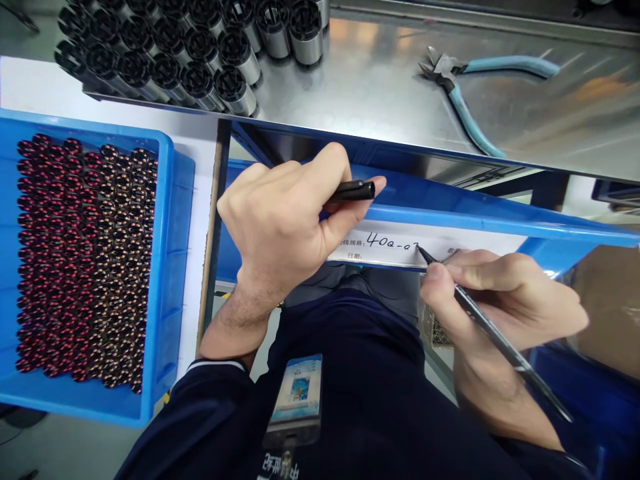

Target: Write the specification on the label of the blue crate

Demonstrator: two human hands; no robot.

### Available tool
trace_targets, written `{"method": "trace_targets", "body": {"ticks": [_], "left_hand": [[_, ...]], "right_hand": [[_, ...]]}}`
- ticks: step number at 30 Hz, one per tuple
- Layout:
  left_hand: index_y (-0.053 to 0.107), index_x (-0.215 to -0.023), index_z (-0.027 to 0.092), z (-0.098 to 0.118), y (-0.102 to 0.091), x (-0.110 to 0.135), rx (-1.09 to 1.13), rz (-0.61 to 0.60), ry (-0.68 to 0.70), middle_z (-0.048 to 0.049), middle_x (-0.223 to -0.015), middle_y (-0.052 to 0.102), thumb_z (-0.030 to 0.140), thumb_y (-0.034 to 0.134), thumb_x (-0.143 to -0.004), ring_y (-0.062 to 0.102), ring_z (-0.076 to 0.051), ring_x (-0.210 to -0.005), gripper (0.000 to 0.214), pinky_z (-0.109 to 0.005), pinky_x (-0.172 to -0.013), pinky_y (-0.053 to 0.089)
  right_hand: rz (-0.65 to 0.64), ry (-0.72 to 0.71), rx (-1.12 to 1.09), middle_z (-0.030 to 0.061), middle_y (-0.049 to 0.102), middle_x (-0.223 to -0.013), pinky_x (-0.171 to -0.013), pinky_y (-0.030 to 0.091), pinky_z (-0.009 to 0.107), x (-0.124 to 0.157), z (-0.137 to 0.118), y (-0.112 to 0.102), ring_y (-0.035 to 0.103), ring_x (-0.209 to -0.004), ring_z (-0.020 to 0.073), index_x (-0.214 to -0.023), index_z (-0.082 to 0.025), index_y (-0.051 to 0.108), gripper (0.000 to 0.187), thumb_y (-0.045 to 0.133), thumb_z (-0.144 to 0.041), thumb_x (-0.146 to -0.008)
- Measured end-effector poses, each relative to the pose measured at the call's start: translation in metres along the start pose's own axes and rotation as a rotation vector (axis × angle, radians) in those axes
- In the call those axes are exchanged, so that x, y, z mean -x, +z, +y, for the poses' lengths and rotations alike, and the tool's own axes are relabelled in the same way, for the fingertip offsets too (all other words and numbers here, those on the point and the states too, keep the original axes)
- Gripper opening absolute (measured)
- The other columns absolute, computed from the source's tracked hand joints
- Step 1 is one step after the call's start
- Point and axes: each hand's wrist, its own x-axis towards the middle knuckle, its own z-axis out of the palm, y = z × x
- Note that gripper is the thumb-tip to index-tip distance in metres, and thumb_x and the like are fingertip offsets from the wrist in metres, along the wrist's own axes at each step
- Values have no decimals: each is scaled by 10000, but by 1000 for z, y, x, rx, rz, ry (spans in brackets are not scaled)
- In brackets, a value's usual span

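Note:
My right hand (500,293) grips a thin black pen (500,343) with its tip on a white label (400,243) fixed to the side of a blue bin (475,207). Handwritten characters "40Q-0" stand on the label just left of the tip. My left hand (285,220) rests against the bin's edge beside the label and pinches the black pen cap (353,192) between thumb and fingers.
A blue crate (165,280) at the left is packed with several copper-wound coils. On the steel bench (375,87) above stand several metal cylinders (200,60) and blue-handled cutters (465,87). A badge (296,400) hangs on my dark clothing.

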Motion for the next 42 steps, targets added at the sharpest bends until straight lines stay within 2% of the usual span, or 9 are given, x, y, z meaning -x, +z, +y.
{"method": "trace_targets", "body": {"ticks": [2,9,14,18,22,26,30,36,42], "left_hand": [[688,-898,231,2,-3,0,-12,-59,-43,9,-691,629,689,713,-1174,592,-156,-642,536,-419,-695,250],[637,-888,226,6,-7,0,-33,-65,-47,14,-691,603,597,694,-1200,568,-152,-637,488,-410,-706,260],[627,-880,227,2,-3,1,-32,-61,-32,13,-676,571,622,687,-1199,538,-144,-626,511,-404,-699,252],[628,-868,228,1,-1,2,-29,11,-1,24,-654,550,614,740,-1175,483,-134,-605,505,-420,-674,250],[620,-875,235,5,-4,1,-29,-58,-57,13,-673,584,626,689,-1200,523,-146,-630,514,-421,-692,257],[618,-871,242,8,-6,-1,-26,-53,-81,6,-665,578,623,679,-1202,517,-156,-622,508,-426,-700,250],[622,-868,240,8,-5,-2,-26,-47,-80,12,-670,565,619,688,-1196,483,-149,-611,505,-427,-708,252],[554,-844,234,5,-3,0,-3,-30,-92,12,-671,508,622,691,-1175,434,-151,-632,528,-407,-727,214],[553,-834,239,5,-3,1,2,-18,-81,18,-663,499,609,721,-1156,411,-156,-617,518,-408,-720,215]], "right_hand": [[-20,0,5,-46,735,-774,-650,595,287,1,0,-1,733,-664,128,-840,-195,660,360,989,-56,-804],[44,19,-30,-36,764,-816,-629,584,316,5,8,-1,714,-647,136,-873,-217,648,343,974,-115,-852],[23,-15,52,-52,731,-771,-601,582,304,4,7,-1,709,-634,131,-849,-223,628,387,995,-102,-837],[-12,64,-35,-35,762,-794,-637,606,352,4,2,-5,727,-650,159,-854,-225,625,379,991,-129,-861],[44,85,-49,-32,748,-792,-625,544,333,5,2,-6,726,-667,143,-854,-215,607,372,959,-97,-863],[-7,68,-4,-40,717,-765,-619,535,329,5,3,-5,662,-623,121,-821,-212,542,430,951,-80,-846],[38,109,-26,-45,706,-755,-626,536,332,3,-2,-4,679,-632,131,-849,-225,545,394,910,-86,-906],[-70,135,-95,-52,688,-747,-667,604,354,7,-8,-10,656,-636,131,-845,-217,595,375,930,-56,-891],[47,83,-120,-45,739,-800,-725,646,332,11,0,-3,729,-672,133,-904,-210,591,355,910,-56,-926]]}}
